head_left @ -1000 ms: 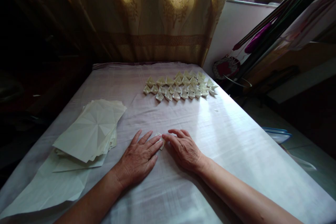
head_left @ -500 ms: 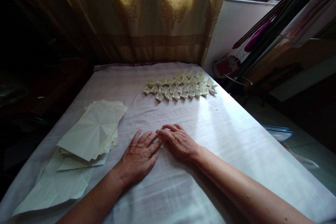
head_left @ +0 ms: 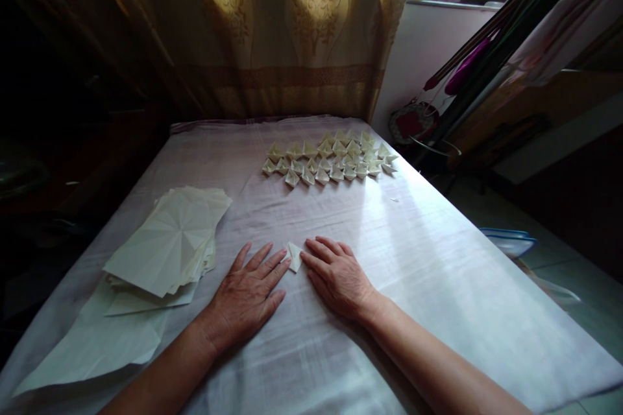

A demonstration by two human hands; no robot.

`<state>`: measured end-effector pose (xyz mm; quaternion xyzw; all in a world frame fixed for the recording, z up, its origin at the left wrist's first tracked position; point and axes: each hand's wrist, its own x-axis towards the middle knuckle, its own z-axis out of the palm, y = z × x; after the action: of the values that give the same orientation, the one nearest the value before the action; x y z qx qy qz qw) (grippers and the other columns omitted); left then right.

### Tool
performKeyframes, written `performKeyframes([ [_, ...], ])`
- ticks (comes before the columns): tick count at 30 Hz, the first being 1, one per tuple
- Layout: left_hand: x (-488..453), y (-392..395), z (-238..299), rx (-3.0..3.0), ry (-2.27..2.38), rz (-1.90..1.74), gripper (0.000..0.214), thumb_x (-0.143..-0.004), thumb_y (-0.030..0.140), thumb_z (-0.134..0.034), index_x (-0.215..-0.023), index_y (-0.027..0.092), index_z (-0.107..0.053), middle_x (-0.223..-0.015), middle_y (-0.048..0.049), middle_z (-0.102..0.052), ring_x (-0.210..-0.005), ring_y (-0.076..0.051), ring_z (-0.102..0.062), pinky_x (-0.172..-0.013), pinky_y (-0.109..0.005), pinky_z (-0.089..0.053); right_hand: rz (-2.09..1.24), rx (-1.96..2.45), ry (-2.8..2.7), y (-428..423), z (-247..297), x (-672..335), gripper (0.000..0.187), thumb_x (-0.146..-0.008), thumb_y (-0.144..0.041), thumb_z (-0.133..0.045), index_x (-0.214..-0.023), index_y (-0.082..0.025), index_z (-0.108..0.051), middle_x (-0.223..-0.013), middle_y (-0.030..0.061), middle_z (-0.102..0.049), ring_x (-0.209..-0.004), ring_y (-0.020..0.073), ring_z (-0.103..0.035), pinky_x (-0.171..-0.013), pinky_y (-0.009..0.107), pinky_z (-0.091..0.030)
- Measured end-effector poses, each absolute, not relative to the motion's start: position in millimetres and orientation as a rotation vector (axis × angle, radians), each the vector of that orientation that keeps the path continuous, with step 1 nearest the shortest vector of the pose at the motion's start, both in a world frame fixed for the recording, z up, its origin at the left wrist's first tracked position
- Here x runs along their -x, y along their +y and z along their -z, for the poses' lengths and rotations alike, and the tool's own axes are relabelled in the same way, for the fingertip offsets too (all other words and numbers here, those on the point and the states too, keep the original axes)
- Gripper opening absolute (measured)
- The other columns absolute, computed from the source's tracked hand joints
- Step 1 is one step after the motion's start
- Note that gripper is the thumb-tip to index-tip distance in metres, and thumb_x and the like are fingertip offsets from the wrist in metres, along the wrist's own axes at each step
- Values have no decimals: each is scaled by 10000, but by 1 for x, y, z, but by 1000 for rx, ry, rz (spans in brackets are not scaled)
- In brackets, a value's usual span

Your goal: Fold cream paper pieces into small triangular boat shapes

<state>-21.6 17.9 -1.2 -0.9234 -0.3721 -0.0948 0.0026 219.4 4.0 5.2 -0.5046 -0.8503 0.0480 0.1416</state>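
A small folded piece of white paper [head_left: 294,259] lies flat on the cloth between my hands. My left hand [head_left: 246,288] rests palm down with its fingers spread, the fingertips at the paper's left edge. On the other side, my right hand [head_left: 338,275] lies low with its fingers stretched out, one fingertip touching the paper's right corner. Neither hand grips anything. Left of my left hand sits a stack of creased paper sheets [head_left: 168,243], with larger sheets [head_left: 97,337] partly under it. Farther back, several folded paper boats [head_left: 335,159] stand in rows.
A pale checked cloth [head_left: 233,168] covers the table. Behind it hangs a gold patterned curtain [head_left: 311,32]. Past the right edge are leaning poles [head_left: 491,32], hanging clothes and a blue-rimmed container [head_left: 509,243] lower down. A tiny paper scrap [head_left: 394,200] lies on the cloth.
My hands have moved apart from each other, uncovering the folded paper between them. The left fingers have spread wider. The view has shifted slightly to the right.
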Motion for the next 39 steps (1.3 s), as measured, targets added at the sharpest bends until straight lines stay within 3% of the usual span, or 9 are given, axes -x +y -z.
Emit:
performKeyframes([
  [10,32,9,8,2809,-1144,300,511,-969,398,-477,-1456,243,-464,-1470,-29,-537,-1385,-251,-428,-1213,-463,-88,-147,1459,-2453,4,-2,-220,379,-965,-269,-511,-1329,-225,-611,-1430,108,-556,-1301,308,-489,-1025,489,-389],
  [18,14,3,-13,2704,-1292,352,387,-967,396,-483,-1252,197,-654,-1402,-114,-589,-1346,-296,-469,-1196,-517,-181,-129,1442,-2434,4,0,-220,375,-968,-265,-514,-1329,-232,-606,-1423,106,-563,-1292,293,-499,-1023,473,-386],
  [22,4,4,-15,2673,-1332,395,369,-971,402,-477,-1194,185,-677,-1309,-107,-650,-1263,-274,-531,-1187,-483,-227,-126,1445,-2436,3,0,-219,372,-966,-261,-516,-1323,-226,-611,-1419,108,-567,-1289,295,-503,-1022,473,-388],
  [30,13,8,-9,2712,-1392,381,394,-953,388,-499,-1299,241,-613,-1274,-79,-641,-1207,-268,-543,-1154,-486,-274,-119,1446,-2430,4,1,-220,372,-973,-273,-511,-1330,-228,-606,-1420,107,-566,-1289,295,-500,-1025,471,-384],
  [39,6,17,-20,2729,-1339,412,312,-965,359,-477,-1160,235,-688,-1240,-82,-665,-1186,-265,-559,-1142,-496,-293,-111,1449,-2422,3,1,-219,371,-973,-273,-515,-1331,-239,-606,-1413,110,-570,-1284,290,-504,-1021,466,-390],
])
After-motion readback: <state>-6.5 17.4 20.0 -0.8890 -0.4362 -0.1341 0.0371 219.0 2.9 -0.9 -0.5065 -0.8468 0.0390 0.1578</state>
